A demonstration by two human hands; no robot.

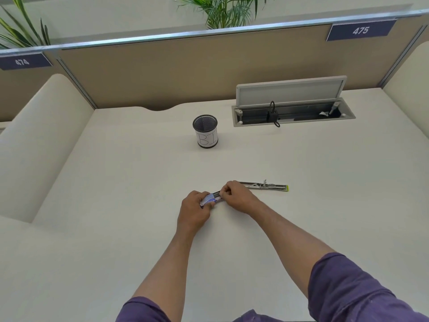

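From my remote seat, the small white-and-purple tool (211,199) sits in the middle of the view, just above the pale worktop (130,187) and a little nearer to me than its centre. The tool has a dark end (it may be a small stapler, but I cannot say for sure). My left hand (193,209) wraps around the pale body, fingers curled over it. My right hand (239,197) meets it from the other side and pinches the dark end between thumb and fingertips, so both hands are clamped together on the one tool.

Just beyond the right hand, a thin metal strip (267,185) with a yellow-green tip lies flat on the worktop, running off to the right. I cannot tell whether its near end touches the knuckles.

Farther back stands a black mesh cup (205,131), upright, with a paper label showing handwritten letters. To its right is a recessed cable tray (293,116) with its lid (290,90) propped open and a dark cable inside. A tan partition (162,77) closes off the back, carrying number signs 474 (23,62) and 475 (361,30), with green plants (222,12) showing above it.
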